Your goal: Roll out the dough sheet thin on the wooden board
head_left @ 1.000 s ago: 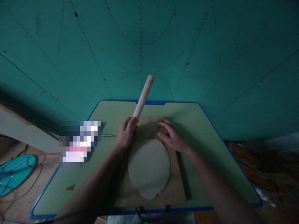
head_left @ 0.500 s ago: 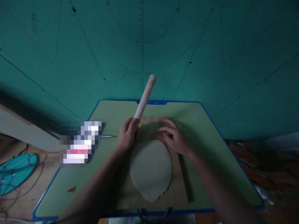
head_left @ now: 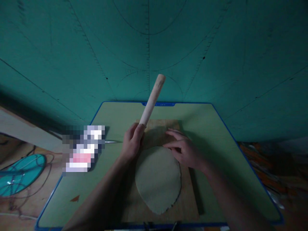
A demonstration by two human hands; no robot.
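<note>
My left hand (head_left: pixel 132 140) is closed around the lower end of a wooden rolling pin (head_left: pixel 153 99), which tilts up and to the right. Below it lies a flat, roughly round sheet of rolled dough (head_left: pixel 158 181) on a wooden board (head_left: pixel 190 205). At the dough's upper right edge is my right hand (head_left: pixel 184 149), its fingers apart and holding nothing. The fingertips are at or just over the rim of the dough; whether they touch it I cannot tell.
The board rests on a pale green table (head_left: pixel 214 189) with a blue edge, against a green wall (head_left: pixel 240 48). Left on the table are a blurred-out packet (head_left: pixel 83 149), a thin metal blade or rod (head_left: pixel 112 141) and a small brown triangular scrap (head_left: pixel 75 198).
My right hand has come down from above the board to the dough's upper right edge. The left hand keeps its grip on the rolling pin. The view has shifted slightly.
</note>
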